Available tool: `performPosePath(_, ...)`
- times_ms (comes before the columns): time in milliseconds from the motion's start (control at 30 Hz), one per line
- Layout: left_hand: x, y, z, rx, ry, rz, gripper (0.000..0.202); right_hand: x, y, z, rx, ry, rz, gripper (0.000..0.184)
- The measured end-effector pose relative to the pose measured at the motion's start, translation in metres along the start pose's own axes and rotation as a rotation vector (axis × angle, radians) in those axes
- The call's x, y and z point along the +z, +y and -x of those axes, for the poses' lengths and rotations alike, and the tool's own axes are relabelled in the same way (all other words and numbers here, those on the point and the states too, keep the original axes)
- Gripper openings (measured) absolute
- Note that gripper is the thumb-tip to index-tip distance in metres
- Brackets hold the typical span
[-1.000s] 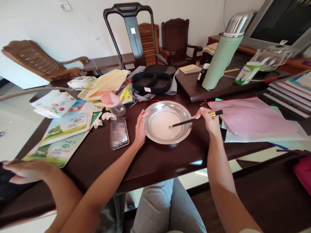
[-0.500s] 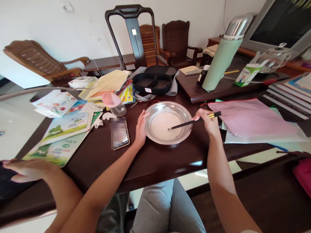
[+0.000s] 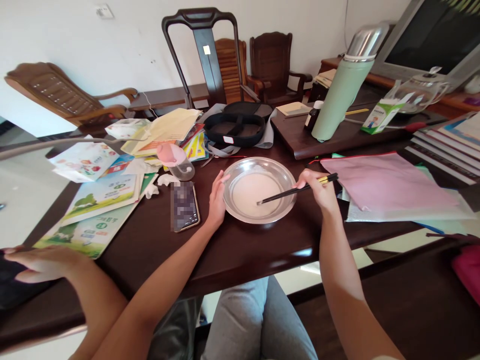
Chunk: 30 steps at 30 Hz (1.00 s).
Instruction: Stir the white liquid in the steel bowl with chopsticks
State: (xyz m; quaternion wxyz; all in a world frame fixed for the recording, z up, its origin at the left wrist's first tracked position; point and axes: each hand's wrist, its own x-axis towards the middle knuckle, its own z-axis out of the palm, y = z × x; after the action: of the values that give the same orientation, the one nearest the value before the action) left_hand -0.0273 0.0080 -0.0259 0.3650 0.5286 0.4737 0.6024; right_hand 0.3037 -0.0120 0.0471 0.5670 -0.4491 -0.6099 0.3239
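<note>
A shallow round metal bowl (image 3: 285, 206) with a wide shiny rim sits on the dark table, holding a whitish, milky-looking mixture (image 3: 249, 189). My left hand (image 3: 217, 196) grips the bowl's left edge, its fingers along the rim. In my right hand (image 3: 317, 186) is a pair of black chopsticks (image 3: 281, 194) with gold bands near the upper ends. Their tips dip into the mixture around the middle of the bowl. Just left of my left hand lies a phone (image 3: 186, 206) with a blurred screen.
Another person's hand (image 3: 41, 262) rests at the far left on something dark. A pink-lidded cup (image 3: 176, 161), booklets (image 3: 97, 215) and crumpled tissues lie left. Behind the bowl is a black case (image 3: 234, 127). A green thermos (image 3: 343, 97) and pink pouch (image 3: 393, 182) are right.
The chopstick tips have shifted slightly left and down within the mixture, and my right hand has followed a little. My left hand and the bowl stay put. The phone's screen looks darker.
</note>
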Motion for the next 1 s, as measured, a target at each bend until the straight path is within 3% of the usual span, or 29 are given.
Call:
performPosePath(67,0.000,0.000,0.000,0.001,-0.002,-0.001,0.058,0.006,-0.002,0.000,-0.014,-0.127,0.021,0.064)
performPosePath(133,0.000,-0.001,0.000,0.003,-0.006,0.002,0.058,0.011,-0.001,0.000,-0.043,-0.172,0.055,0.062)
performPosePath(300,0.000,-0.001,0.000,-0.004,-0.005,0.013,0.056,0.002,0.004,-0.003,-0.044,0.078,0.064,0.066)
performPosePath(367,0.000,0.000,0.000,-0.004,0.001,0.029,0.057,-0.003,0.005,-0.002,-0.027,0.111,0.001,0.068)
performPosePath(533,0.001,0.000,0.000,0.003,0.001,0.026,0.060,0.006,0.001,0.000,-0.035,-0.136,0.001,0.061)
performPosePath(600,0.001,0.000,0.000,0.006,0.003,0.031,0.061,0.010,0.002,-0.001,-0.055,-0.160,0.051,0.059)
performPosePath(767,0.001,-0.001,0.000,-0.002,0.013,0.035,0.058,0.000,0.007,-0.003,-0.068,0.095,0.079,0.065)
performPosePath(833,0.001,-0.001,0.000,-0.005,0.017,0.028,0.056,-0.004,0.007,-0.002,-0.051,0.133,0.015,0.069)
performPosePath(1000,0.001,-0.001,0.000,0.002,0.007,0.032,0.057,0.006,0.000,0.000,-0.044,-0.142,0.023,0.062)
